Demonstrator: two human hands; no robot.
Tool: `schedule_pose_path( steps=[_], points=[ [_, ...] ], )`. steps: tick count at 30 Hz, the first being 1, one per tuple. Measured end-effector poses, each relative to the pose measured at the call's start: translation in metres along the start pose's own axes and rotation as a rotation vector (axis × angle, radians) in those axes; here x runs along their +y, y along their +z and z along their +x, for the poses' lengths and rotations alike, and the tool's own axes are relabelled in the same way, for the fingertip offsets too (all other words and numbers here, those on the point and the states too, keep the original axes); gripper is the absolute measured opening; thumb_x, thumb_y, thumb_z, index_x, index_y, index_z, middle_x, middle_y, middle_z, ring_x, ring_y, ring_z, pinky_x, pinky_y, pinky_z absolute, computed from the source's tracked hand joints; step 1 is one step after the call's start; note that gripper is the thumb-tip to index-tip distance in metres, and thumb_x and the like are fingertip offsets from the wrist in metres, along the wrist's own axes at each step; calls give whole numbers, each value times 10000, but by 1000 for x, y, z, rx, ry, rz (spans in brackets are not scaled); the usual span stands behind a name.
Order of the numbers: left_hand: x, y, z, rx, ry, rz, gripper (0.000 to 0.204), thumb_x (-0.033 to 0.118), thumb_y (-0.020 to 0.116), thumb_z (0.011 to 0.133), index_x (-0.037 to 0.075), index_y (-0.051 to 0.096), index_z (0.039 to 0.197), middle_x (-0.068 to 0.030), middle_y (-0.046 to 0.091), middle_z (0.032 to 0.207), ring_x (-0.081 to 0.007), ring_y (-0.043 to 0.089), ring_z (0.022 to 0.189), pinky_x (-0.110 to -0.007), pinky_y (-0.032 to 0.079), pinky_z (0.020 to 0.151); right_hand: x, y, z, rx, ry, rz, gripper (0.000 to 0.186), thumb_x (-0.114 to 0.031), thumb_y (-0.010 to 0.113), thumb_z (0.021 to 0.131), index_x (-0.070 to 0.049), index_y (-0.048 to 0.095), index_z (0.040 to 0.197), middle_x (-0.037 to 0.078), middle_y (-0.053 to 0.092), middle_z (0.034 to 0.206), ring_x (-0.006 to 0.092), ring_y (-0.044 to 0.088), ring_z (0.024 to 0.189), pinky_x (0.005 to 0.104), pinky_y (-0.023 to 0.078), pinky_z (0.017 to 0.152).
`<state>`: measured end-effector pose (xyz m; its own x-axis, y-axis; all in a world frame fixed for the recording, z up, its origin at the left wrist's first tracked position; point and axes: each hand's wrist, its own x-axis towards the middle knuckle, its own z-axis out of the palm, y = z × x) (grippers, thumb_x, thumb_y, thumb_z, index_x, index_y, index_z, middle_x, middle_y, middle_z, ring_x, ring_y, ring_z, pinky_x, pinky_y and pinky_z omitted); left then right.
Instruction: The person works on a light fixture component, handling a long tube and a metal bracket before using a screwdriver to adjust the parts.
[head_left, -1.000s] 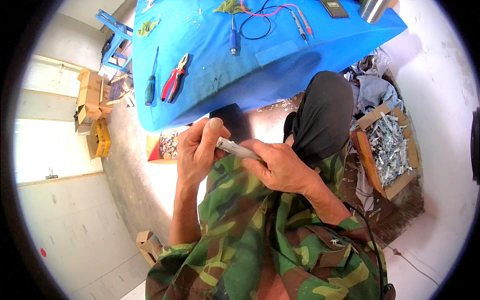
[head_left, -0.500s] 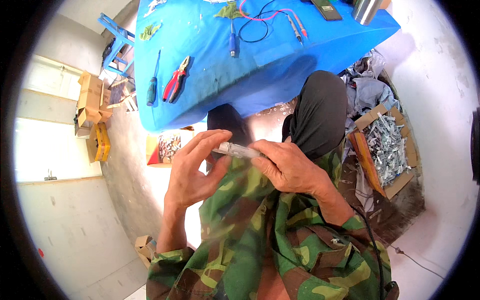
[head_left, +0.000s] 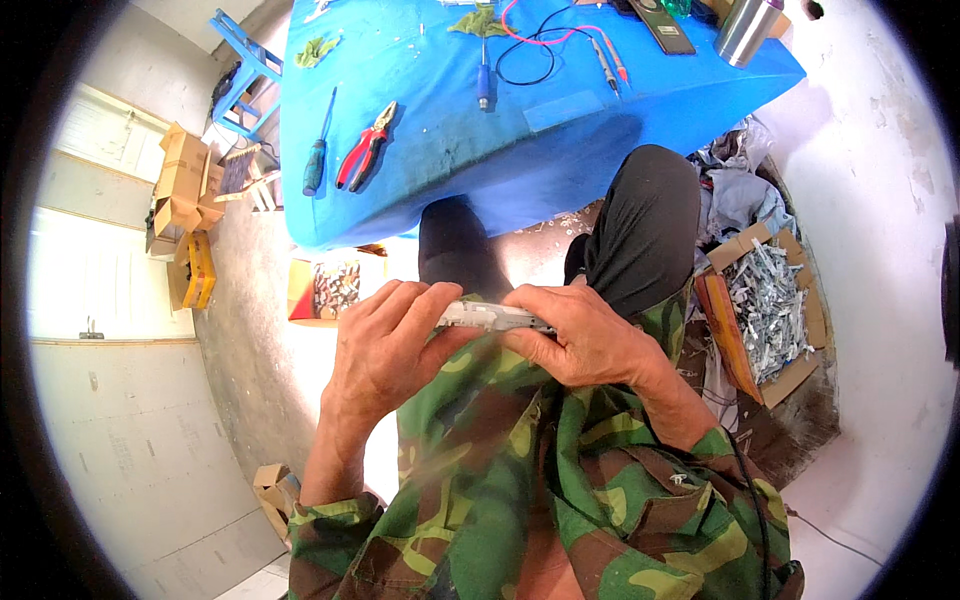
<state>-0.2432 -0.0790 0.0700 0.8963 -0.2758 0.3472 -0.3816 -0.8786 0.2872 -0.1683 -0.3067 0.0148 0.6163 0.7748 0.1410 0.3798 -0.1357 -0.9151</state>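
Observation:
A slim, pale grey piece with a translucent plastic look (head_left: 478,314) lies crosswise above my lap, held between both hands. My left hand (head_left: 385,350) is closed on its left end, fingers curled over the top. My right hand (head_left: 575,335) grips the other end with thumb and fingers. Whatever detail is under the fingertips is hidden. Beyond the hands, on the blue-covered table (head_left: 560,150), lie a green-handled screwdriver (head_left: 316,165), red-and-black pliers (head_left: 360,155) and a blue-handled screwdriver (head_left: 483,85).
Test leads (head_left: 607,65), a dark flat device (head_left: 668,30) and a steel flask (head_left: 740,35) sit toward the table's back right. A box of shredded silvery pieces (head_left: 770,310) is on the right, a box of small parts (head_left: 335,290) under the table. Cardboard boxes (head_left: 183,175) and a blue stool (head_left: 240,95) stand left.
My left hand has turned from upright to curled over the piece and moved slightly down. The piece now lies more level, with both hands still on it.

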Motion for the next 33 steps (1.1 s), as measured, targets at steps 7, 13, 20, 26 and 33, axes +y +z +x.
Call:
schedule_pose_path(
  steps=[7,13,20,26,33],
  points=[
    [2,-2,0,-86,-2,53,408,337,884,756,70,683,989,-41,659,785,-226,652,669,-357,505,586,10,14,0,68,-35,-93,231,-266,702,944,-62,631,1024,191,691,878,436,664,809,507,503,667],
    [0,12,-5,-122,-60,45,384,370,854,802,78,680,981,-38,650,720,-234,652,610,-369,502,582,28,23,-4,52,-48,-91,251,-296,680,960,-65,620,1034,185,691,866,442,660,790,521,496,655],
    [-11,26,-9,-168,-40,100,380,405,810,845,71,653,934,-52,651,709,-252,658,618,-377,493,553,37,29,-6,94,-40,-159,265,-314,673,964,-68,596,1026,179,687,852,433,663,794,526,496,650],
    [-11,33,-10,-133,-36,110,397,428,797,854,80,607,838,-62,638,669,-259,658,595,-371,486,503,44,35,-6,116,-31,-150,263,-317,670,966,-69,593,1013,173,688,843,425,666,785,524,497,647],
    [-15,44,-22,-136,-111,114,424,437,787,864,87,562,783,-65,612,633,-264,644,565,-376,454,473,53,44,-6,128,-8,-148,278,-335,665,970,-70,594,1013,168,689,841,419,671,783,519,504,647]
  ],
)
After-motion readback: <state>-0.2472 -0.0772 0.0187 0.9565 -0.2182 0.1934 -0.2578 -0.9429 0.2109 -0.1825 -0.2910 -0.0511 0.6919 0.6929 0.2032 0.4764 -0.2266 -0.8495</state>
